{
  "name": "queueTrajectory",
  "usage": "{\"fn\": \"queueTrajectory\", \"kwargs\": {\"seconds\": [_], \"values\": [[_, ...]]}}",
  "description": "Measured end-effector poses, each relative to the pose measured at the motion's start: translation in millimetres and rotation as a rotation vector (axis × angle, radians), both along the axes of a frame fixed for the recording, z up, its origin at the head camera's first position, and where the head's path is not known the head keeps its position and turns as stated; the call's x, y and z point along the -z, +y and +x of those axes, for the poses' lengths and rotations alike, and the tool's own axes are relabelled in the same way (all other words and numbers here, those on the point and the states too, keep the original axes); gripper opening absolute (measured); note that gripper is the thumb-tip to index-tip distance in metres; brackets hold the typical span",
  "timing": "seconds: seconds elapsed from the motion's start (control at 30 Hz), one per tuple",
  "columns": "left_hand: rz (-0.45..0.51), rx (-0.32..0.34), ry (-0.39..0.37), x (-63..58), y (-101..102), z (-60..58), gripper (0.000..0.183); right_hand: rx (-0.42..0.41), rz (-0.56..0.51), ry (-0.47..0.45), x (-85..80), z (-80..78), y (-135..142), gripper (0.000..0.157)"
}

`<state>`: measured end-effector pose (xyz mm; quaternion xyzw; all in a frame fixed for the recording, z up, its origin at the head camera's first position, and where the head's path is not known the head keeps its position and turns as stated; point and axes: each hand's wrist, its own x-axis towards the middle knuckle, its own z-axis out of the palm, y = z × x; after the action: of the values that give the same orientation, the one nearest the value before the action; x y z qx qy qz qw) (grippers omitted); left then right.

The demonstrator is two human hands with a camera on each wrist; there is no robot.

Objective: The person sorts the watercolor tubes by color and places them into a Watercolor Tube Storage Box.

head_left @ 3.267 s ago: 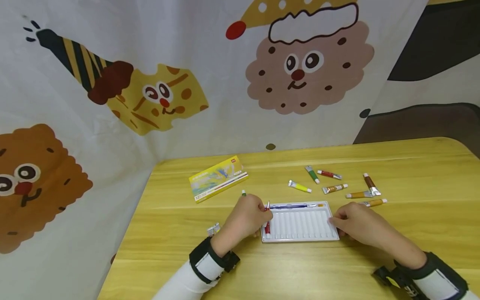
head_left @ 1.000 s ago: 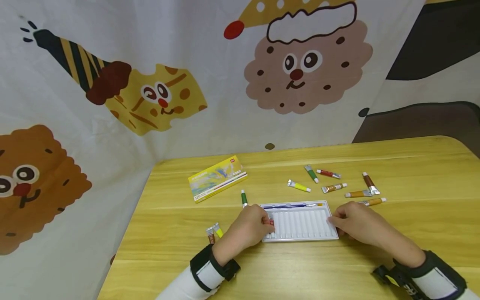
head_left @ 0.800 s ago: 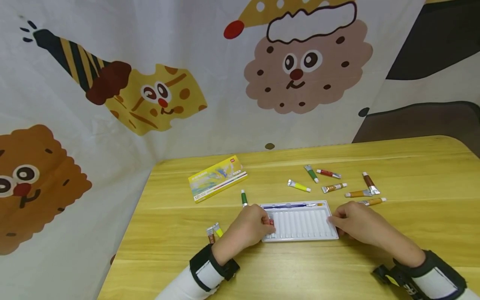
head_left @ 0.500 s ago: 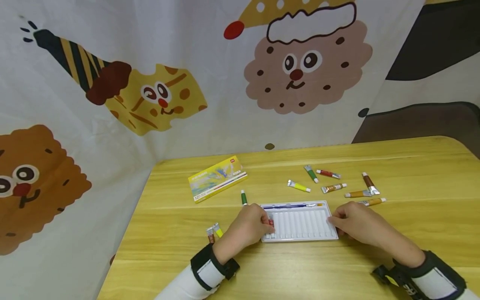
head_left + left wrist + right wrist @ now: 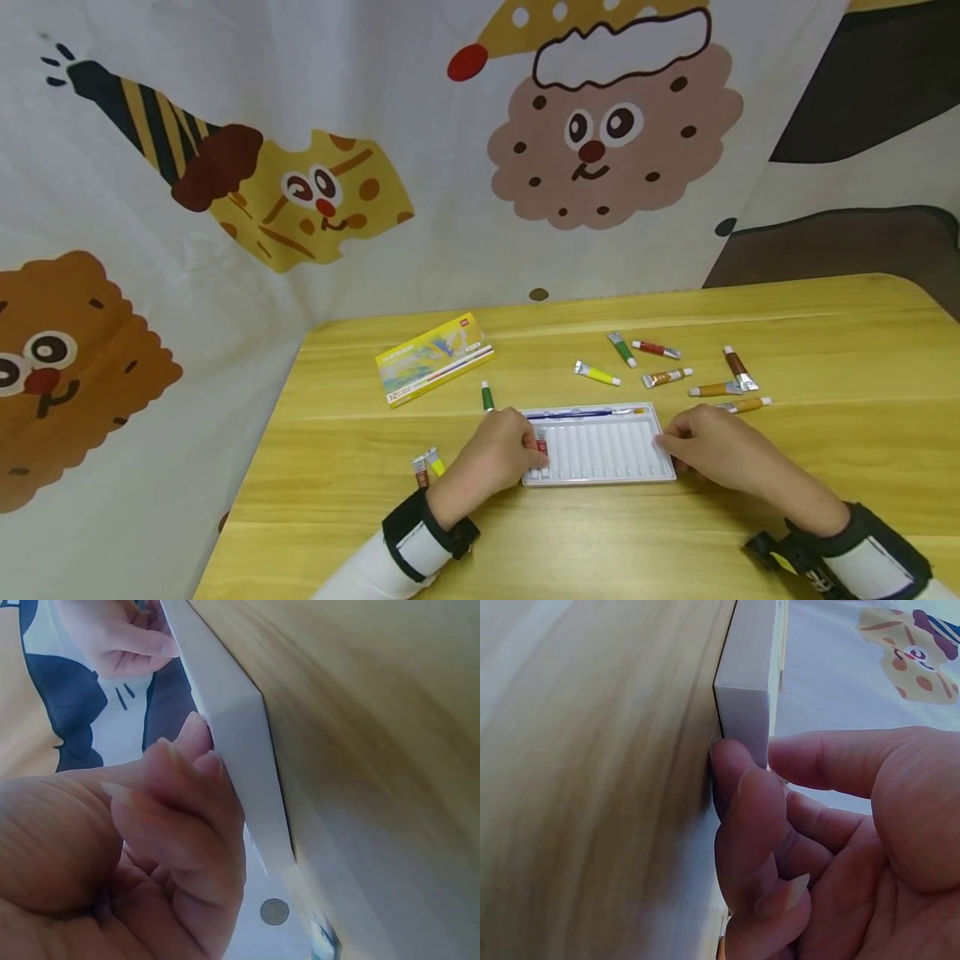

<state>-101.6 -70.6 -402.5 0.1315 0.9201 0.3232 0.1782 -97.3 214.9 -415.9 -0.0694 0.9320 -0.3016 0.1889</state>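
Note:
A white plastic paint tray [image 5: 607,454] with narrow slots lies on the table, a blue-handled paintbrush [image 5: 585,413] along its far edge. My left hand [image 5: 491,454] is at the tray's left end, its fingertips pinching a red paint tube [image 5: 542,443] that lies in a slot. Another tube's white cap shows just left of it, the rest hidden by the fingers. In the left wrist view, curled fingers [image 5: 191,817] touch the tray's side wall [image 5: 244,750]. My right hand [image 5: 720,446] pinches the tray's right edge, thumb on top, as the right wrist view shows.
A yellow paint box [image 5: 435,358] lies at the back left. Several tubes lie beyond the tray, including a yellow one [image 5: 597,373] and a brown one [image 5: 740,368]. Left of the tray are a green tube [image 5: 487,396], a brown tube [image 5: 421,472] and a yellow tube [image 5: 435,461].
From holding a tube above the tray, my left hand has come down, and a red tube now lies in the slot beside the first. In the last second both hands have stayed still.

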Motion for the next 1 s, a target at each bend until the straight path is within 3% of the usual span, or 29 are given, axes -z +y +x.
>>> {"fn": "queueTrajectory", "kwargs": {"seconds": [0.43, 0.67, 1.0], "values": [[-0.007, 0.012, 0.045, 6.3, 0, 0.2, 0.031, 0.011, 0.003, -0.007, 0.4, 0.2, -1, 0.024], [0.056, 0.001, 0.013, 11.4, -5, -2.9, 0.036, 0.006, -0.009, 0.003, 2.1, 0.7, 0, 0.023], [0.056, -0.014, -0.008, 10.3, -5, -3.9, 0.036, -0.006, -0.012, 0.012, 1.4, -0.1, 0, 0.023]]}}
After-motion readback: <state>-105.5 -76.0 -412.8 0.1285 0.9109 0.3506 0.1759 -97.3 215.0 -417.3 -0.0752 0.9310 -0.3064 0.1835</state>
